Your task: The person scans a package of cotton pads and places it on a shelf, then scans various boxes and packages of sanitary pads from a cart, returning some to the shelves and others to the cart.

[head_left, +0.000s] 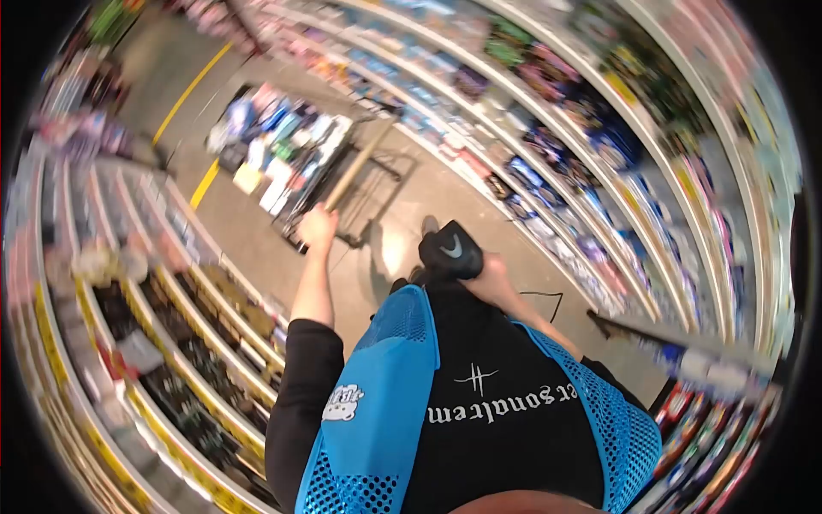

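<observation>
My left hand [318, 228] is wrapped round the near end of the tan handle bar [361, 163] of a shopping cart. The cart is piled with mixed packaged goods [282, 141], too blurred to name singly. In front of my body, my right hand [490, 278] grips a black item with a white swoosh [452, 250]. Its boxy outline shows, but I cannot tell what kind of thing it is. The fingers of that hand are partly hidden behind it.
Long stocked shelves [548, 128] run along the right side of the aisle, with more shelving [171, 343] on the left. Grey floor [411, 184] lies between them, with a yellow line [193, 92] beyond the cart. A thin black cord [548, 295] hangs by my right arm.
</observation>
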{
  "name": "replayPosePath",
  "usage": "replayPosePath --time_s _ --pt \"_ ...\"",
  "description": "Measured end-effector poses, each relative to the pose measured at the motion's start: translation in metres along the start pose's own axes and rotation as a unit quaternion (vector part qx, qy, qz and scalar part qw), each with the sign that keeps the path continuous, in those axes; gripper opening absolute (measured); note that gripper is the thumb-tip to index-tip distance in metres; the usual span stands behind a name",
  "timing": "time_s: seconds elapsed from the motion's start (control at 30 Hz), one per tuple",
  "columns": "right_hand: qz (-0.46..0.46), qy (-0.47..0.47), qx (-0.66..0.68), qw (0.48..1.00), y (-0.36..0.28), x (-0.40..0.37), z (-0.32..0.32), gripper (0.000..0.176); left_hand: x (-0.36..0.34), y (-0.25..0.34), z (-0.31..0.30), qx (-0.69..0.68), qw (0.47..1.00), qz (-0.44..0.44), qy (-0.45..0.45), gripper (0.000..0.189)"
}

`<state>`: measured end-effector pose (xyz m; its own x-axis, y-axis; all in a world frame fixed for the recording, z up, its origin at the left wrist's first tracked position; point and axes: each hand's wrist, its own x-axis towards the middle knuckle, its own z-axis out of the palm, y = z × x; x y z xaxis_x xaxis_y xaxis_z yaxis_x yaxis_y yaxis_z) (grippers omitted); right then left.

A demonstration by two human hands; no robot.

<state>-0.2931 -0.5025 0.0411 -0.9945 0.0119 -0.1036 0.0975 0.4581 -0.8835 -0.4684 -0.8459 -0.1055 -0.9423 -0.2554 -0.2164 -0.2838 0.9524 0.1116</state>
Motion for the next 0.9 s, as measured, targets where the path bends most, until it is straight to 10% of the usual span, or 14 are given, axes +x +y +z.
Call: replayPosePath --time_s 0.53,0.63,0.9 --pt "-0.076 -0.198 -0.123 0.969 -0.049 0.214 0.087 0.038 -0.107 -0.087 -0.049 -0.160 0.986 -0.009 -0.050 0.036" --pt "-0.036 -0.221 -0.065 0.972 -0.006 0.241 0.105 0.037 -0.106 -0.100 -0.042 -0.176 0.975 0.040 0.126 0.040" --pt "-0.009 -0.238 -0.122 0.964 -0.013 0.232 0.122 0.035 -0.035 -0.157 -0.029 -0.261 0.922 -0.196 0.210 0.055"
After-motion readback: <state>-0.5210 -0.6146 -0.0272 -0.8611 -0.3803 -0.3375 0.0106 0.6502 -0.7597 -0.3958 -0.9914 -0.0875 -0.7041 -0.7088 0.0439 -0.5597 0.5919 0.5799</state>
